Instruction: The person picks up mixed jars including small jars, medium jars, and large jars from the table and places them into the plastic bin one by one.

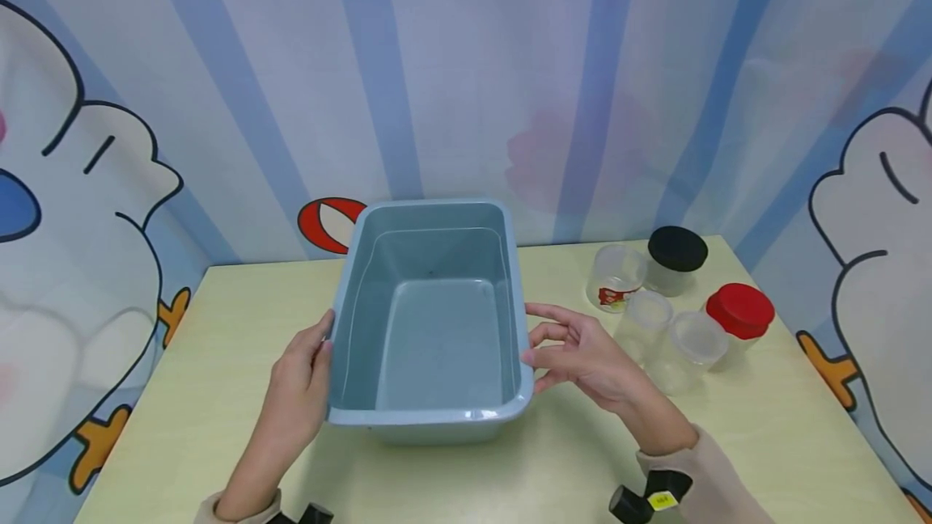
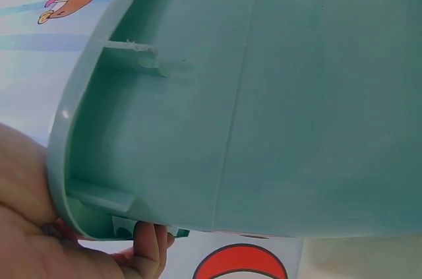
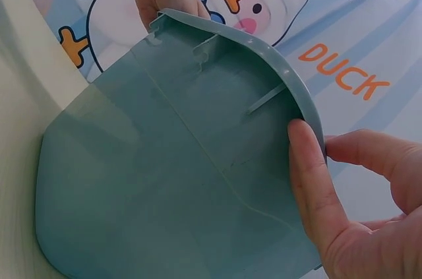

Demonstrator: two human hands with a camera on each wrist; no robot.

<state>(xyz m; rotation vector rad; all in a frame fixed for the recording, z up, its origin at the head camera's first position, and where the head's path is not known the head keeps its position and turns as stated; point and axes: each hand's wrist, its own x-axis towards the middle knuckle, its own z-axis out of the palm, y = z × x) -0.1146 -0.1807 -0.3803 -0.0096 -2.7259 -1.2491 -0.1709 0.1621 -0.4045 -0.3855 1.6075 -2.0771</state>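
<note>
Between my two hands is a blue-grey plastic basin (image 1: 444, 346), rectangular with rounded corners and bare inside. My left hand (image 1: 294, 382) grips its left rim, and in the left wrist view the fingers (image 2: 150, 246) curl under that rim. On the opposite side, my right hand (image 1: 582, 354) pinches the right rim between thumb and fingers, which the right wrist view shows on both faces of the lip (image 3: 310, 104). The basin tilts towards me, with its near end over the table and its outer wall and ribs showing in both wrist views.
Several clear plastic jars cluster at the right of the pale table (image 1: 240, 322): one with a black lid (image 1: 677, 249), one with a red lid (image 1: 740, 310), one with a red label (image 1: 614, 296), others with whitish tops (image 1: 697, 336). Behind hangs a striped cartoon curtain (image 1: 466, 87).
</note>
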